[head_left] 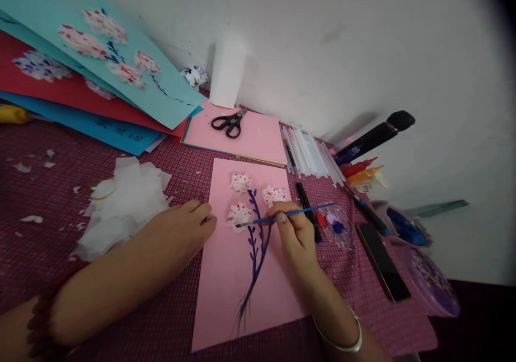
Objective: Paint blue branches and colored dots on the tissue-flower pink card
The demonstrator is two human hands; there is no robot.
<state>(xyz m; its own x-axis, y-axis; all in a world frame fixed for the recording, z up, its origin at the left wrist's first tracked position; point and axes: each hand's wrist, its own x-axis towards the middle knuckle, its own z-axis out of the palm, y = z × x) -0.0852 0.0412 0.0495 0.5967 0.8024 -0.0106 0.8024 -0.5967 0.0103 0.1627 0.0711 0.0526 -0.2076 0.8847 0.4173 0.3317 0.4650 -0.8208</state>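
A pink sheet of paper (pixel 226 286) lies before me, painted with dark purple stems and leaves (pixel 258 262). Three tufted white flowers with red flecks are on it: a top flower (pixel 242 183), a right one (pixel 274 194) and a lower left one (pixel 239 213). My right hand (pixel 296 235) pinches a thin blue paintbrush (pixel 298 211), its tip over the lower left flower's bottom edge. Curled loosely, my left hand (pixel 195 219) rests at the sheet's left edge, fingertips touching the paper; its palm side is hidden.
Right: a black marker (pixel 309 211), paint dabs (pixel 332 221), a phone (pixel 382 262) and a purple tub (pixel 433 284). Behind: scissors (pixel 229 124) on pink paper (pixel 262 141) and white sticks (pixel 308 152). Left: white tissue pieces (pixel 133 190) and finished flower sheets (pixel 161 66).
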